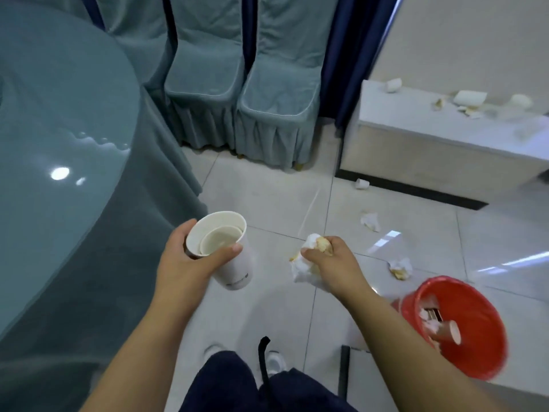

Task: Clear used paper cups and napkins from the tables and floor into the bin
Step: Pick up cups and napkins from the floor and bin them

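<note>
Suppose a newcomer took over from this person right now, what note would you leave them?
Left hand holds nested white paper cups; right hand grips a crumpled white napkin. Neither is binned yet.
The round red plastic bin stands on the floor at the right, with some cups already inside.
Left to clear: one small paper cup and two loose napkins on the floor tiles, plus tipped cups and scraps on the white counter.
</note>
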